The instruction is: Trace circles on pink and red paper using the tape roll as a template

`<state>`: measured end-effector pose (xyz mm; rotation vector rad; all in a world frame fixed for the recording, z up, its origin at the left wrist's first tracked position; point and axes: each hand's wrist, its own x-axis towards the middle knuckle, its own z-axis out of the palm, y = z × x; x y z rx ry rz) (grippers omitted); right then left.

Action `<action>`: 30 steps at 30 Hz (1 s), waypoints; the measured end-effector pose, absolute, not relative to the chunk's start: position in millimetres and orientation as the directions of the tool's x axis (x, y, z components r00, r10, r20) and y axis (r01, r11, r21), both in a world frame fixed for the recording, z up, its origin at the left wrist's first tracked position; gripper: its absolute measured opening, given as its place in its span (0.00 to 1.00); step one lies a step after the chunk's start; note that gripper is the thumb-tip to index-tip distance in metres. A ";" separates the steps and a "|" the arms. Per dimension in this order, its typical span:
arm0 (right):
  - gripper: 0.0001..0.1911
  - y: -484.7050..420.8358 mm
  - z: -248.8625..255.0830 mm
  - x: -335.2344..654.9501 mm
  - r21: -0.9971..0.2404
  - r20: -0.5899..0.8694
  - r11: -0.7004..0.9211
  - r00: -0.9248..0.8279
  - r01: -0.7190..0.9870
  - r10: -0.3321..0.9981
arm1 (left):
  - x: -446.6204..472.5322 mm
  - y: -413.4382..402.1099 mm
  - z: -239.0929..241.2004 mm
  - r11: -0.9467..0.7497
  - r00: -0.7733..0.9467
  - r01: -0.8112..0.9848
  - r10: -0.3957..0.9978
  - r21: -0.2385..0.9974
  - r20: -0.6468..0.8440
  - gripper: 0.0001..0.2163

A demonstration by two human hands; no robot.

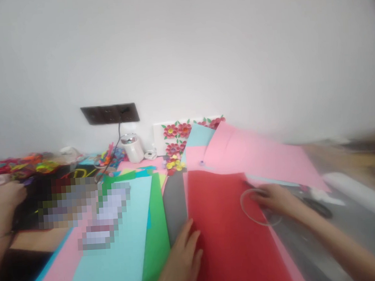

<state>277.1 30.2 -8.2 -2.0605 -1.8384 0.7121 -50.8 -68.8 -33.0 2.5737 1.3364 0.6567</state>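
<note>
My left hand (183, 257) lies with spread fingers on the left edge of a sheet of red paper (226, 235). At that sheet's upper right edge is my right hand (272, 199), its fingers drawn together and blurred. A clear round ring (245, 213) overlaps the red paper right at these fingers. Beside them shows a thin dark thing (251, 185) too smeared to name; what the fingers grip cannot be made out. Pink paper peeks out under the red sheet. Left of it are green paper (156, 252) and light blue paper (119, 267).
Another person's hand (6, 194) holds a small pale thing at far left. Pink sheets (264, 152) lean behind, near a panel with red paper flowers (171, 131). A white jar (133, 150), a blurred-out phone-like shape (108, 217) and a white roll (362, 193) stand or lie around.
</note>
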 end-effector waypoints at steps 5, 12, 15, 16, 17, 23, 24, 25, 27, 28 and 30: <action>0.09 20.8 -10.2 290.7 -0.582 -0.185 -0.117 0.009 0.805 0.983 | -47.8 -71.8 -28.5 -0.671 0.594 0.699 0.737 0.246 0.322 0.16; 0.09 47.9 -9.0 296.9 -0.409 -0.123 -0.102 0.056 0.907 0.991 | -44.9 -72.2 -32.0 -0.696 0.625 0.696 0.709 0.179 0.326 0.16; 0.08 54.3 7.1 288.5 -0.373 -0.060 -0.131 0.117 0.919 0.991 | -47.7 -71.3 -34.0 -0.715 0.659 0.687 0.688 0.129 0.304 0.16; 0.09 54.3 15.6 283.6 -0.388 -0.044 -0.148 0.143 0.910 0.989 | -48.7 -70.9 -34.0 -0.728 0.677 0.679 0.673 0.099 0.299 0.16; 0.09 53.5 24.8 277.4 -0.423 -0.034 -0.167 0.169 0.891 0.985 | -49.5 -70.6 -33.7 -0.741 0.696 0.669 0.654 0.061 0.296 0.16; 0.13 52.4 54.8 218.2 -0.813 -0.217 -0.163 -0.030 0.559 0.976 | -46.4 -70.5 -39.6 -0.766 0.751 0.625 0.537 -0.152 0.384 0.16; 0.13 54.6 52.2 207.1 -0.854 -0.257 -0.187 -0.082 0.486 0.963 | -45.1 -70.9 -43.8 -0.758 0.742 0.629 0.521 -0.172 0.422 0.16; 0.12 57.4 47.9 196.7 -0.876 -0.276 -0.195 -0.127 0.440 0.953 | -44.0 -71.4 -48.5 -0.747 0.728 0.637 0.505 -0.188 0.464 0.16; 0.11 64.3 37.1 178.7 -0.876 -0.261 -0.159 -0.170 0.455 0.950 | -42.5 -72.4 -57.5 -0.729 0.709 0.650 0.479 -0.215 0.518 0.16; 0.10 67.9 31.6 171.6 -0.868 -0.228 -0.120 -0.170 0.482 0.959 | -42.1 -72.8 -60.8 -0.722 0.706 0.654 0.473 -0.228 0.528 0.15; 0.10 74.9 22.8 161.6 -0.849 -0.148 -0.053 -0.140 0.526 0.979 | -41.8 -73.3 -63.7 -0.711 0.707 0.657 0.463 -0.252 0.535 0.15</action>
